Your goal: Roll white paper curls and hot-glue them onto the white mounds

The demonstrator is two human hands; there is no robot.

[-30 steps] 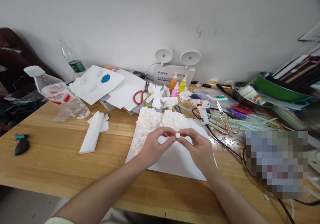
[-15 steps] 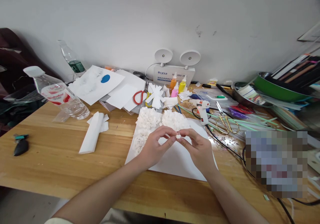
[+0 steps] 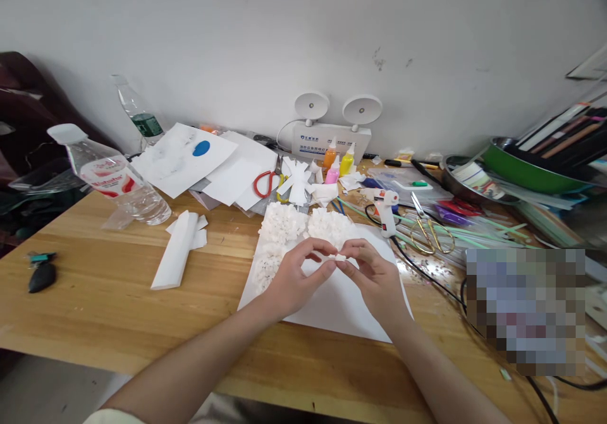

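Note:
Between my fingertips is a small white piece of paper [image 3: 340, 258], partly covered by the fingers. My left hand [image 3: 298, 277] pinches its left side with thumb and forefinger. From the right, my right hand [image 3: 374, 277] pinches the other side. Both hands are over a white sheet [image 3: 327, 310] lying on the wooden table. Ruffled white paper clusters [image 3: 282, 222] sit on the sheet's far and left parts, just beyond and beside my left hand. Another ruffled cluster [image 3: 329, 225] is right behind my fingertips.
A white glue gun [image 3: 386, 212] and gold-handled scissors [image 3: 429, 234] lie to the right, with a black cable running forward. Red-handled scissors [image 3: 265, 184], cut paper strips [image 3: 296, 184] and paint bottles [image 3: 348, 162] are at the back. A water bottle [image 3: 118, 181] and folded paper [image 3: 175, 253] are left.
The white piece between my fingertips has turned slightly and shows longer and flatter. My hands stay in nearly the same place.

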